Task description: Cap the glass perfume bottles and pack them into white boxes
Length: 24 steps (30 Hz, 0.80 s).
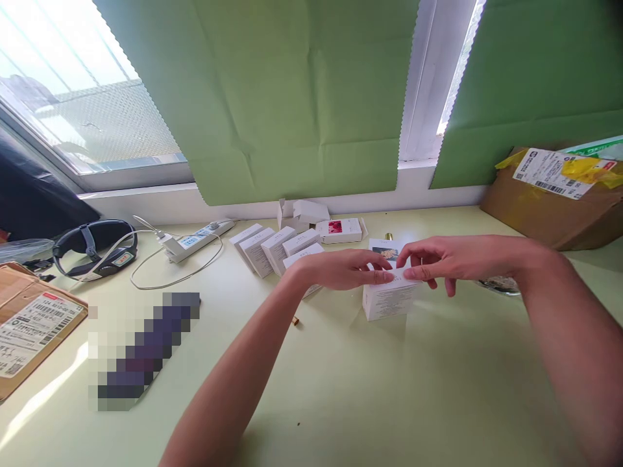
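Note:
A small white carton (388, 303) with printed text stands upright on the table. My left hand (348, 269) reaches in from the left, its thumb and fingers closed at the carton's top edge. From the right, my right hand (448, 258) pinches the top flap area with thumb and forefinger. Just behind is a carton face with a flower picture (382, 248), partly covered by my fingers. Left of my hands, several white cartons (256, 253) lean in a row. What lies under my fingers is hidden.
Behind the row are an opened white box (310, 211) and a carton with a red picture (339, 230). A gold cap (388, 237) and small gold piece (294, 320) lie nearby. Power strip (199, 240), headset (95, 250) and cardboard boxes (549, 194) sit around the edges.

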Each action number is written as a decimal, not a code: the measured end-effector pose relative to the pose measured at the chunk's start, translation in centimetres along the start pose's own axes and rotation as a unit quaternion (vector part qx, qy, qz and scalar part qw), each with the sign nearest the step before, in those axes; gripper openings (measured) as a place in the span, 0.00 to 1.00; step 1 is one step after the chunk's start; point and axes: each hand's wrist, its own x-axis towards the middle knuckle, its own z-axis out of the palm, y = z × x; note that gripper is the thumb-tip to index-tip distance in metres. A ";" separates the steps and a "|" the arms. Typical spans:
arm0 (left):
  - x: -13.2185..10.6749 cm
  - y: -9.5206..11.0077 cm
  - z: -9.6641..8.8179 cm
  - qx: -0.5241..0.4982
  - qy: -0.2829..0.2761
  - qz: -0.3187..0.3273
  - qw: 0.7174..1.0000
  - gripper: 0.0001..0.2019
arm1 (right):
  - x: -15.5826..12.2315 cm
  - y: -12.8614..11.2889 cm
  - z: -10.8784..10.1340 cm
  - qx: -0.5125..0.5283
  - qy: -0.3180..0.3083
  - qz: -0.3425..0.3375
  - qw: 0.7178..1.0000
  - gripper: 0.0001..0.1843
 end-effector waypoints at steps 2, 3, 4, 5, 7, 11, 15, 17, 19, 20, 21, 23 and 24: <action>0.1 0.1 0.1 0.016 -0.011 0.000 1.000 0.27 | 0.1 0.1 0.1 0.001 -0.002 -0.001 1.000 0.28; 0.1 0.2 0.2 0.020 -0.015 -0.003 1.000 0.28 | 0.2 0.1 0.1 0.001 -0.002 0.001 1.000 0.28; 0.1 0.2 0.3 0.022 -0.015 -0.006 1.000 0.28 | 0.3 0.2 0.2 0.001 -0.001 0.004 1.000 0.28; 0.2 0.3 0.3 0.022 -0.014 -0.010 1.000 0.28 | 0.4 0.3 0.2 0.003 0.000 0.008 1.000 0.28; 0.2 0.4 0.4 0.019 -0.012 -0.016 1.000 0.28 | 0.6 0.4 0.3 0.012 -0.002 0.011 1.000 0.29; 0.3 0.4 0.6 0.031 -0.011 -0.019 0.999 0.27 | 0.9 0.8 0.4 0.022 -0.006 0.023 0.999 0.29; 0.2 0.5 0.7 0.068 0.016 -0.002 0.998 0.27 | 1.0 1.4 0.0 -0.005 0.007 0.036 0.999 0.30; -0.1 0.9 0.7 0.098 0.052 0.024 0.994 0.25 | 0.8 1.9 -0.4 -0.019 0.019 0.037 0.999 0.31; -0.4 1.6 0.9 0.134 0.082 0.038 0.987 0.24 | 0.2 2.3 -1.0 -0.022 0.050 0.031 0.998 0.31; -0.5 2.1 1.1 0.155 0.088 0.037 0.983 0.24 | -0.3 2.5 -1.3 -0.019 0.073 0.026 0.997 0.31; -0.7 2.5 1.3 0.175 0.087 0.034 0.980 0.23 | -0.8 2.7 -1.6 -0.015 0.100 0.026 0.995 0.30; -0.8 3.3 2.1 0.210 0.079 0.028 0.974 0.22 | -1.7 3.0 -2.1 -0.007 0.146 0.038 0.989 0.29; -0.7 3.7 2.6 0.224 0.078 0.027 0.971 0.23 | -2.0 3.1 -2.2 -0.003 0.161 0.046 0.986 0.29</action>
